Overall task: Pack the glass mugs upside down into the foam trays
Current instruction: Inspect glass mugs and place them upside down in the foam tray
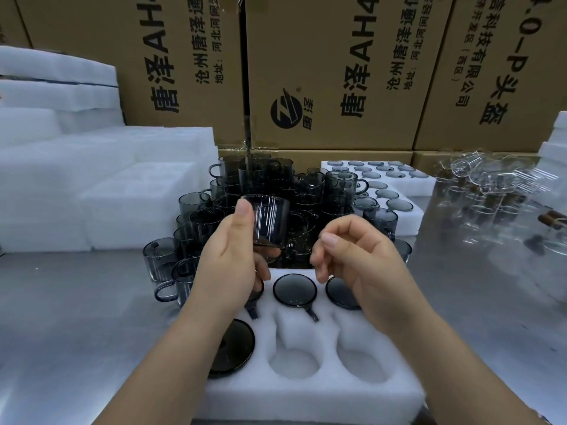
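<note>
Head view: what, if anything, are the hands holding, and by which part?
The left hand grips a smoky glass mug by its side wall, thumb near its top edge. The right hand holds nothing visible, its fingers loosely curled.

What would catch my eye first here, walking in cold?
Dead centre, a left hand holds a smoky grey ribbed glass mug in front of a heap of matching mugs. Just below lies a white foam tray with round pockets, some already filled with upturned mugs; tall brown cardboard boxes wall off the back.
</note>
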